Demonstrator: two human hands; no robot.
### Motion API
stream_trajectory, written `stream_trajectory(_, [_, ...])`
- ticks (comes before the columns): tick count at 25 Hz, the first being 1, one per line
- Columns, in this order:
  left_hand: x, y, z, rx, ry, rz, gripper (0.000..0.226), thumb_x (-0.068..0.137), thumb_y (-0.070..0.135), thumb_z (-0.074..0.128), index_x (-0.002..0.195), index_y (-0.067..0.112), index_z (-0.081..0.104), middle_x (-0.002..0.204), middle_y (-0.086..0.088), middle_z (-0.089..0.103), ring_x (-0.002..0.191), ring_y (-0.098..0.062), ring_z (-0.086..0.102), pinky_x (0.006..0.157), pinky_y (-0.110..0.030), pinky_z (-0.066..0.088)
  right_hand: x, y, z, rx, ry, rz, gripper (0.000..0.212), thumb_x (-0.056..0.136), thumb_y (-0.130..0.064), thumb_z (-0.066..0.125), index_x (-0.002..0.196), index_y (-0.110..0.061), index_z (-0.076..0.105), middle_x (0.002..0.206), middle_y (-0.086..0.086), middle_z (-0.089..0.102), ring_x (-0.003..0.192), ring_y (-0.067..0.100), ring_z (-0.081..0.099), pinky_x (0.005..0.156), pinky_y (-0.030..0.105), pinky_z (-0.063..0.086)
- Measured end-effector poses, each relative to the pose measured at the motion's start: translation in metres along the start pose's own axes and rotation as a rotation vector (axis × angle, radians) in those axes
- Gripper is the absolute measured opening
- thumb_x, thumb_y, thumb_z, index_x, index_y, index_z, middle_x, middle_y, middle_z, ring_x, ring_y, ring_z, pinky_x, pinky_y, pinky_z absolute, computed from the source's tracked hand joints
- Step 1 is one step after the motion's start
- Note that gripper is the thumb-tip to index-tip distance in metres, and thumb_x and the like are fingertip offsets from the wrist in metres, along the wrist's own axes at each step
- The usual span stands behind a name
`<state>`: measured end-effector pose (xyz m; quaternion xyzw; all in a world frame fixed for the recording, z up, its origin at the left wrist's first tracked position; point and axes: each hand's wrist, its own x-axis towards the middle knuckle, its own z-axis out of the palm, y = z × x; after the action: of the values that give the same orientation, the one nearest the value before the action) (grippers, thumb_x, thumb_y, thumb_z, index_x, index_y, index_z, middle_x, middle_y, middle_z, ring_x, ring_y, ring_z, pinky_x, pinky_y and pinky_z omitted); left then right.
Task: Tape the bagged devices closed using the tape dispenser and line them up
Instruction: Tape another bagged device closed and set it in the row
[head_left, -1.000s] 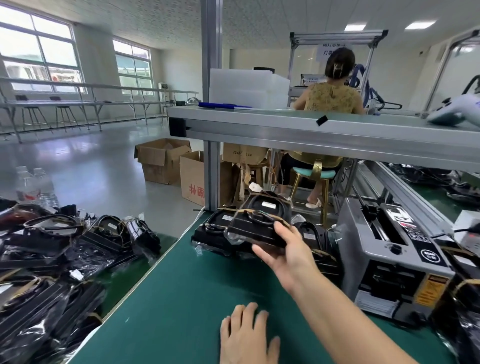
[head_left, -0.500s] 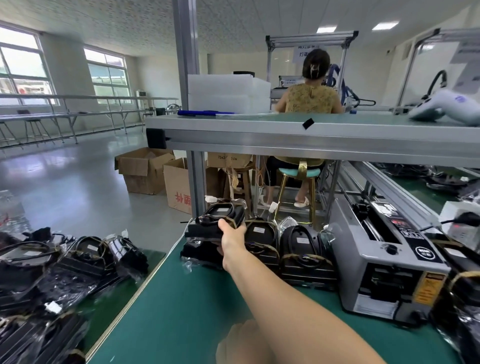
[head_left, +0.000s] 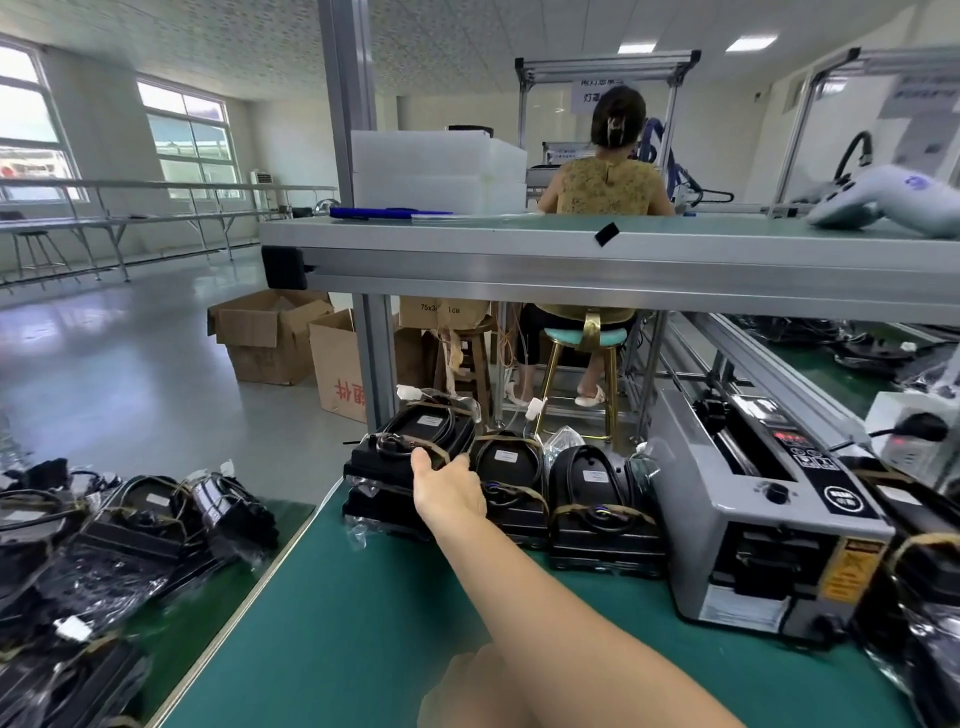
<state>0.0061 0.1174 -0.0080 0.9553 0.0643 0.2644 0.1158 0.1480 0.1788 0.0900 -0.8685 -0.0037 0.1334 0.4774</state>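
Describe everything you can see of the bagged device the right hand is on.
The bagged device is a black, boxy unit in clear plastic film, with a black cable coiled on its top around a white label and brownish tape bands across it. It lies flat on top of another bagged unit at the left end of the row on the green table, near the table's far left edge. A white connector sticks up at its far side. The right hand grips its near right corner.

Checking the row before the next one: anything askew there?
Yes. The device under the right hand sits tilted atop another at the row's left end, while its two neighbours stand on the table.
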Motion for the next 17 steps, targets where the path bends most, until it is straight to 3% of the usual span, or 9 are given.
stream_trajectory(3, [-0.001, 0.001, 0.000, 0.012, -0.050, -0.013, 0.038, 0.057, 0.040, 0.039, 0.054, 0.020, 0.070, 0.063, 0.005, 0.068, 0.059, -0.008, 0.067, 0.068, -0.022, 0.033, -0.003, 0.006, -0.003, -0.162, 0.151, -0.126, 0.058, 0.096, -0.054, 0.041, 0.130, -0.008, 0.047, 0.132, 0.012, 0.041, 0.112, 0.034, 0.056, 0.087, 0.037, 0.042])
stream_trajectory(5, [-0.002, 0.001, -0.004, 0.029, -0.128, -0.013, 0.033, 0.048, 0.052, 0.055, 0.055, 0.023, 0.071, 0.064, 0.008, 0.068, 0.060, -0.006, 0.067, 0.068, -0.022, 0.032, -0.002, 0.010, -0.006, -0.189, 0.155, -0.180, 0.052, 0.098, -0.051, 0.040, 0.126, -0.008, 0.049, 0.129, 0.011, 0.043, 0.111, 0.033, 0.056, 0.084, 0.037, 0.041])
stream_trajectory(7, [-0.001, 0.001, -0.002, 0.006, -0.210, -0.035, 0.047, 0.020, 0.057, 0.076, 0.058, 0.029, 0.072, 0.069, 0.010, 0.070, 0.074, -0.010, 0.065, 0.070, -0.023, 0.031, 0.000, 0.015, -0.009, -0.189, 0.108, -0.191, 0.051, 0.098, -0.049, 0.040, 0.129, -0.009, 0.047, 0.131, 0.011, 0.043, 0.115, 0.034, 0.054, 0.086, 0.038, 0.041])
stream_trajectory(10, [-0.004, 0.005, -0.002, -0.094, -0.275, -0.100, 0.058, 0.011, 0.056, 0.080, 0.064, 0.033, 0.072, 0.078, 0.011, 0.071, 0.088, -0.008, 0.048, 0.074, -0.022, 0.036, -0.008, 0.016, -0.020, -0.168, 0.036, -0.198, 0.053, 0.099, -0.046, 0.041, 0.140, -0.012, 0.037, 0.139, 0.011, 0.038, 0.122, 0.034, 0.048, 0.094, 0.040, 0.040])
stream_trajectory(12, [-0.003, 0.002, -0.011, -0.091, -0.417, -0.110, 0.062, 0.039, 0.066, 0.076, 0.096, 0.041, 0.069, 0.112, 0.013, 0.065, 0.110, -0.004, 0.052, 0.093, -0.018, 0.040, -0.026, 0.019, -0.032, -0.147, -0.001, -0.267, 0.054, 0.098, -0.041, 0.045, 0.144, -0.016, 0.031, 0.141, 0.009, 0.037, 0.124, 0.032, 0.047, 0.097, 0.039, 0.038])
stream_trajectory(14, [0.005, -0.005, -0.010, -0.002, -0.372, -0.121, 0.063, 0.080, 0.064, 0.046, 0.138, 0.045, 0.033, 0.150, 0.015, 0.026, 0.139, -0.004, 0.022, 0.115, -0.024, 0.016, -0.052, 0.034, -0.049, -0.114, -0.054, -0.390, 0.054, 0.094, -0.036, 0.050, 0.143, -0.022, 0.032, 0.136, 0.004, 0.039, 0.116, 0.026, 0.051, 0.098, 0.037, 0.040])
stream_trajectory(16, [0.010, -0.007, -0.010, 0.082, -0.461, -0.087, 0.064, 0.092, 0.057, 0.029, 0.148, 0.038, 0.007, 0.156, 0.011, 0.007, 0.144, -0.008, 0.005, 0.117, -0.027, 0.003, -0.089, 0.062, -0.072, -0.091, -0.133, -0.494, 0.057, 0.088, -0.038, 0.054, 0.141, -0.032, 0.034, 0.129, -0.008, 0.041, 0.104, 0.013, 0.052, 0.097, 0.034, 0.043])
stream_trajectory(17, [0.010, -0.007, -0.013, 0.024, -0.473, -0.162, 0.064, 0.092, 0.056, 0.026, 0.149, 0.037, 0.005, 0.156, 0.011, 0.009, 0.144, -0.008, 0.008, 0.117, -0.028, 0.007, -0.109, 0.079, -0.087, -0.079, -0.166, -0.523, 0.058, 0.083, -0.044, 0.054, 0.138, -0.040, 0.036, 0.123, -0.017, 0.041, 0.099, 0.005, 0.051, 0.094, 0.028, 0.043])
